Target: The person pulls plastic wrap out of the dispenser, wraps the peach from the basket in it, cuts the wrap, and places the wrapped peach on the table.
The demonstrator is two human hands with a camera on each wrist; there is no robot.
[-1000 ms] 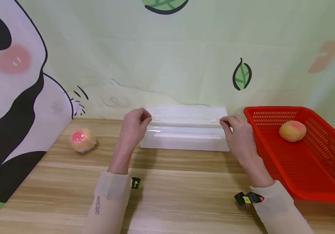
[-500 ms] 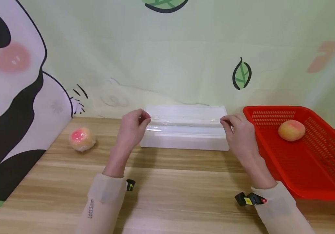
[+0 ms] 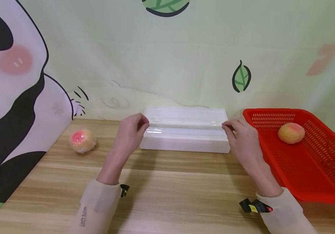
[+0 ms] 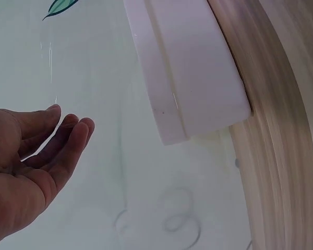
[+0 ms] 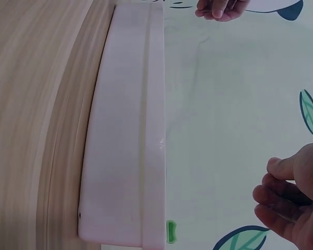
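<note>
A long white cling film dispenser (image 3: 185,144) stands on the wooden table by the backdrop. Clear cling film (image 3: 155,131) stretches above it, seen mostly by its shine. At its left edge my left hand (image 3: 129,133) pinches the film between thumb and fingertips. My right hand (image 3: 243,141) pinches the opposite edge in the same way. In the left wrist view thin bright streaks of film run up from the left hand's (image 4: 47,156) fingertips. The right wrist view shows the right hand (image 5: 295,198) beside the dispenser, and the film there is too clear to make out.
On the left of the table (image 3: 179,195) sits a wrapped peach (image 3: 82,141). A red plastic basket (image 3: 275,172) stands at the right with a peach (image 3: 291,133) inside. Behind everything hangs a printed cloth backdrop (image 3: 167,65).
Both hands have drawn slightly apart and a little nearer to me, still pinching the film. The dispenser, basket and peaches stay where they were; the head view has tilted slightly.
</note>
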